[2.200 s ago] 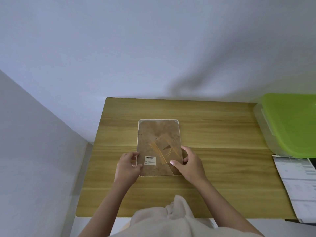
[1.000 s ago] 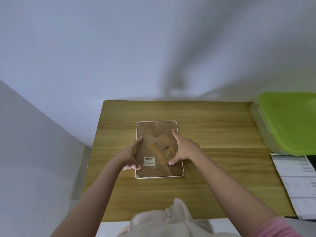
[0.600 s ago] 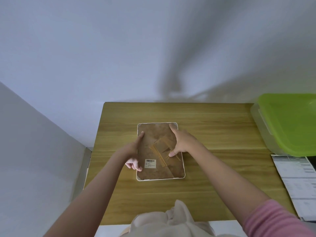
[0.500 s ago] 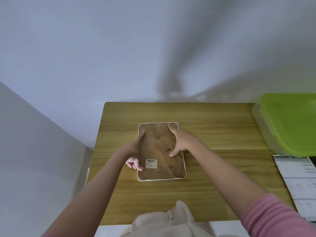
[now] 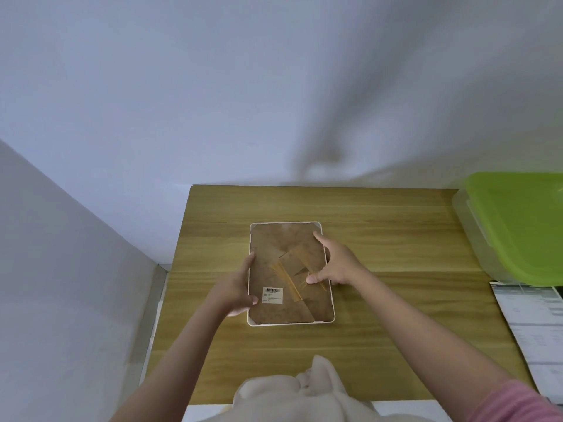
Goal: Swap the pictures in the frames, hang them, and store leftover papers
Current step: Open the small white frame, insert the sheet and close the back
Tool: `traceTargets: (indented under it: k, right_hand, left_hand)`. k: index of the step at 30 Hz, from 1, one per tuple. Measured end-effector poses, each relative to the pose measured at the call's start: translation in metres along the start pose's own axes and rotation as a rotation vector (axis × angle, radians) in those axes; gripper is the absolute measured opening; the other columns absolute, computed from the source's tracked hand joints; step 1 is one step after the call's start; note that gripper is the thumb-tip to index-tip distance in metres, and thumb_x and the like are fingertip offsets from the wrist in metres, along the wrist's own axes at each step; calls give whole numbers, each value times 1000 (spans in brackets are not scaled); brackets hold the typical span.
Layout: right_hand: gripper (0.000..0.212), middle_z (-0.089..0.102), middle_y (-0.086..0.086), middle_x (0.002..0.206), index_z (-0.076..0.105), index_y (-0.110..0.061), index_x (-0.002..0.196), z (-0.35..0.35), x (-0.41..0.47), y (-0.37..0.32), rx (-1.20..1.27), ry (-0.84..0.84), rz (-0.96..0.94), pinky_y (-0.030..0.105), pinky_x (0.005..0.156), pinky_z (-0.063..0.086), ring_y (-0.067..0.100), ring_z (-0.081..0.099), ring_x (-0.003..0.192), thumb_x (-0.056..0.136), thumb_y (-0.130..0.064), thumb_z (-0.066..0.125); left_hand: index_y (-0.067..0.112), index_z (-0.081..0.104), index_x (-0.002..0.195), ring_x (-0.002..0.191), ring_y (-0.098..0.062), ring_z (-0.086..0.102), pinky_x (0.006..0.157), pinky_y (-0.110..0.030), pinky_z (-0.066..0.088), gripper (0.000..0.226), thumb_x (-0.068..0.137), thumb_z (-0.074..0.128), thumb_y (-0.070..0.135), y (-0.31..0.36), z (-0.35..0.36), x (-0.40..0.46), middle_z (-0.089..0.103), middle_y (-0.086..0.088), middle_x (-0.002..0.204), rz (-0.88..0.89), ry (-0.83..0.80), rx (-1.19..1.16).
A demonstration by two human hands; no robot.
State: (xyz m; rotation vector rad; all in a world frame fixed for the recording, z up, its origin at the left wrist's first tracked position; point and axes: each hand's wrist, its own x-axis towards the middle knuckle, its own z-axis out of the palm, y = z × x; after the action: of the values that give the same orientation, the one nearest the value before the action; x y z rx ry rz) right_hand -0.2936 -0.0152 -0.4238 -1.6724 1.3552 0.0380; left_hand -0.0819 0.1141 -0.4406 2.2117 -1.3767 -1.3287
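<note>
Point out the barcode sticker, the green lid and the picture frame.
barcode sticker (image 5: 272, 295), head view, middle of the white label.
green lid (image 5: 524, 220), head view, flat top of the lid.
picture frame (image 5: 274, 248), head view, bare brown backing board near the far end.

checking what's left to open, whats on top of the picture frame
The frame lies face down on the table; its brown backing carries a barcode label, a taped stand and both hands. The picture underneath is hidden.
</note>
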Motion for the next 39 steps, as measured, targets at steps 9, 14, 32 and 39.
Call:
traceTargets:
  k: [9,14,32,39]
  right_hand:
    - [102,60,-1,94,39,-27,141,4,-29,17,444,88,-166,12,66,49,11,60,82,57,0,88]
    - [95,56,-5,109,39,-35,138,-7,-45,5,328,203,-228,14,72,49,12,58,91,60,-16,89]
    - [71,54,-11,115,34,-52,133,-17,-98,-102,432,399,-588,32,62,59,12,70,72,82,-23,73]
    - [64,63,4,107,47,-46,124,-16,-97,-92,664,610,-496,40,63,60,23,68,89,79,-4,67]
  left_hand:
    - [32,37,138,71,-28,57,65,-37,48,82,74,62,-12,-19,10,-26,58,-23,98,99,-22,-734]
    - [52,39,131,77,-27,52,73,-44,52,78,72,68,9,0,-6,-50,55,-17,106,276,60,-744]
    - [45,52,121,81,-4,52,66,-26,55,62,76,72,8,93,-26,-102,55,20,101,616,381,-428]
    - [33,59,118,94,-2,60,80,-22,53,54,71,79,16,94,-22,-94,64,15,105,617,356,-446]
